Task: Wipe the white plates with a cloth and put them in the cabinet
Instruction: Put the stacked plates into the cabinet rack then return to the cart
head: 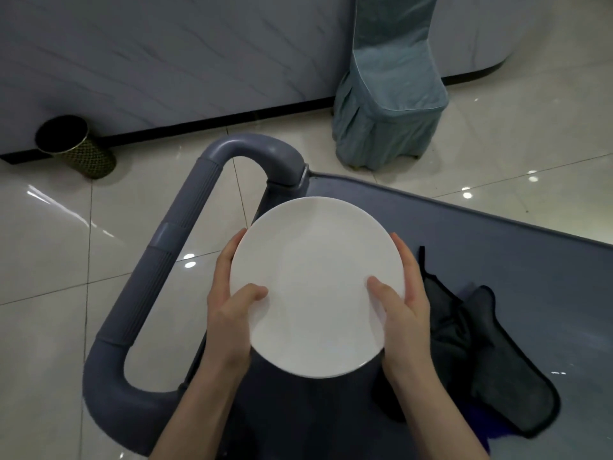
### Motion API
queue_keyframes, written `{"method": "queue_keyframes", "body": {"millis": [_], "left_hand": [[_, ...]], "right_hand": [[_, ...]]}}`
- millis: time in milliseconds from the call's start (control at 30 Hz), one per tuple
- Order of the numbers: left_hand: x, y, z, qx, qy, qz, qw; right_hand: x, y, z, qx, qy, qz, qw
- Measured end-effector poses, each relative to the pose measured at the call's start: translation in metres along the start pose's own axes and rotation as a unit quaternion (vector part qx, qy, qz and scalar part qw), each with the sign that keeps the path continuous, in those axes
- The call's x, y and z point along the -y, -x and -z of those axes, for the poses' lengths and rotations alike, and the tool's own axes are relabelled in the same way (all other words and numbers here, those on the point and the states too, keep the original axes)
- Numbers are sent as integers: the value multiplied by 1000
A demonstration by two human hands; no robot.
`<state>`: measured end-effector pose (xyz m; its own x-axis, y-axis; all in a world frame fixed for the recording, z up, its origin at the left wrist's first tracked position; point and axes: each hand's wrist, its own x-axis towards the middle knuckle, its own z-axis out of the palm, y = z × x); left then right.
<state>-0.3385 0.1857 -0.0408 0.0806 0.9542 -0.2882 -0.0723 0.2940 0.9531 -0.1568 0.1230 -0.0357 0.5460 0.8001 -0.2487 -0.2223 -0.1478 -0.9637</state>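
A round white plate (316,280) is held face up above the grey cart top (530,260). A second rim shows just under its near edge, so it may be a small stack. My left hand (229,303) grips the plate's left rim with the thumb on top. My right hand (406,303) grips the right rim the same way. A dark grey cloth (491,363) lies crumpled on the cart to the right of my right hand, with nothing holding it. No cabinet is in view.
The cart's thick grey push handle (159,260) loops out to the left over glossy floor tiles. A teal-covered chair (388,94) stands beyond the cart. A dark mesh bin (74,146) stands by the wall at far left. A blue cloth edge (477,426) peeks from under the grey cloth.
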Motion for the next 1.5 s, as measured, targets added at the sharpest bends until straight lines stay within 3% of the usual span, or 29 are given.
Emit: {"method": "queue_keyframes", "body": {"millis": [267, 467, 733, 900, 1067, 1233, 1367, 1500], "left_hand": [[-24, 15, -6, -1, -41, -36, 999], [-42, 43, -26, 58, -47, -72, 995], [-46, 133, -102, 189, -12, -62, 980], [-18, 235, -170, 332, -12, -31, 943], [20, 381, -233, 491, -44, -22, 870], [61, 550, -274, 664, -103, -32, 740], [101, 694, -282, 788, -135, 15, 601], [149, 840, -249, 878, -156, 48, 451]], "right_hand": [[20, 10, 8, 11, -16, 20, 1000], [44, 44, 39, -15, -32, 40, 999], [66, 147, 139, -188, -93, 81, 974], [66, 259, 236, -327, -105, 112, 932], [52, 409, 330, -507, -104, 129, 846], [23, 577, 394, -658, -136, 143, 727], [-12, 710, 405, -778, -176, 162, 580], [-54, 834, 387, -881, -197, 167, 396]]}}
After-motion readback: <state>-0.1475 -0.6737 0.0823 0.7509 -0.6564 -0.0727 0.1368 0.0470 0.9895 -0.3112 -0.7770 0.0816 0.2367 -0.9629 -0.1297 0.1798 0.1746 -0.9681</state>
